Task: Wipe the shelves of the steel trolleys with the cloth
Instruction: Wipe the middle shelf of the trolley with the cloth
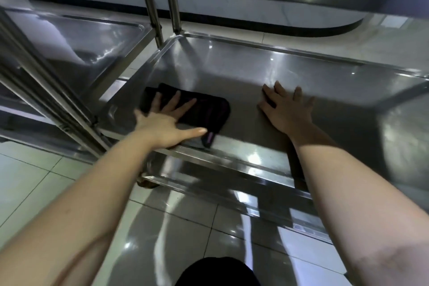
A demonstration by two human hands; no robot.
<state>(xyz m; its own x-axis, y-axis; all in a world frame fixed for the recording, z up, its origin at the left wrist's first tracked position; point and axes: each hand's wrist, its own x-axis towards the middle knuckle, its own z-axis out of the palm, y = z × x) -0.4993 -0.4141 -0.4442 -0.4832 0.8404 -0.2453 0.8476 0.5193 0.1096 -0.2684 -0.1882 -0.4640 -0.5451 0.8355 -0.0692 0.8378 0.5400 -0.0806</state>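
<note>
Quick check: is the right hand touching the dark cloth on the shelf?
Apart. Head view: the right hand lies flat on the steel shelf, bare steel showing between it and the dark cloth, which only the left hand presses.

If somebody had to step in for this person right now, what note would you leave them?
Left hand: flat, fingers spread, pressing the dark folded cloth onto the near-left part of the lower steel trolley shelf.
Right hand: flat on the same shelf, to the right of the cloth, holding nothing.
Done: this shelf is being wiped; how much is covered cannot be told.
Left: the rest of this shelf, then probably the neighbouring steel trolley's shelf on the left.
</note>
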